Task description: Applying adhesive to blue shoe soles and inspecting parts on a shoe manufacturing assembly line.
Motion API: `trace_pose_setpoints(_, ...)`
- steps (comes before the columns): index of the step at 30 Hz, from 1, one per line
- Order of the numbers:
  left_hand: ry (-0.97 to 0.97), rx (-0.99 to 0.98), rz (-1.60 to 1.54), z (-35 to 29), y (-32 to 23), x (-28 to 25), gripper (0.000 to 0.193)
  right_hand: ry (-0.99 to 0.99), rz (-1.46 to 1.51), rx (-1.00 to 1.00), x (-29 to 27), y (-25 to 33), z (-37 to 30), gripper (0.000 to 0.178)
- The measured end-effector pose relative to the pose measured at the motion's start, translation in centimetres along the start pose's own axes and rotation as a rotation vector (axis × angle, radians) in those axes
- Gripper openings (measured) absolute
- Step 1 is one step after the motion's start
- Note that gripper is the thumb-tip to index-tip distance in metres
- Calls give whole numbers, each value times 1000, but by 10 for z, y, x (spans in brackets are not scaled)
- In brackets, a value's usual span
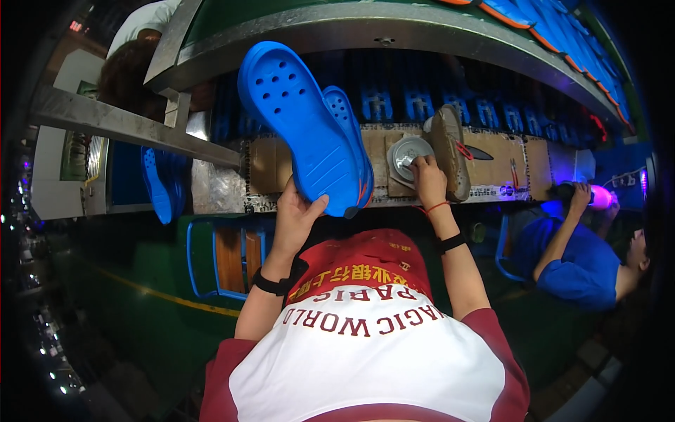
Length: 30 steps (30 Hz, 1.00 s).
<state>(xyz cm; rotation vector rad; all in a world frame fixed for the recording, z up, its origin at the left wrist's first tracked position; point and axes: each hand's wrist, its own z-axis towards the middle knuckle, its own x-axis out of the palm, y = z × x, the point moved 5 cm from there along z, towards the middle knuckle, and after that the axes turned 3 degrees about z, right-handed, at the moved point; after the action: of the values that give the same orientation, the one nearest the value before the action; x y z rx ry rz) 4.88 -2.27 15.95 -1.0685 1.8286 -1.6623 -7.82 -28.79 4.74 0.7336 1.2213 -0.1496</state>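
At the far left of my view a bent-over person in a pale top (144, 21) sits behind a metal frame (133, 126), and some blue footwear (162, 186) hangs below it. Next, lower down, I see a chair (228, 254) with blue tubing and wooden slats. My left hand (294, 219) grasps the blue shoe (281, 119) by its near end, thumb across the surface; the shoe is raised and tilted above the near edge of the desk (218, 188), its holed end pointing away from me. Another holed blue piece (339, 104) shows behind its right side. My right hand (431, 183) has its fingers down at a pale round dish (406, 156); I cannot tell whether they pinch anything. Just right of the dish stands a brown shoe-shaped piece (447, 144), then a dark blade-like object (480, 153), both over cardboard (496, 172). Farthest right, a person in blue (580, 260) holds a glowing pink object (602, 197).
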Motion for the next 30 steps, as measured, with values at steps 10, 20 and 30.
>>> trace_pose_setpoints(10,-42,212,125,6,-21,27,43,-231,161,-13,-75,39,-6,8)
trace_pose_setpoints(20,-113,380,449,-7,-63,42,56,-171,574,-360,-161,150,-35,16)
trace_pose_setpoints(30,-120,487,456,-11,-69,40,59,-177,536,-398,-157,164,-35,17)
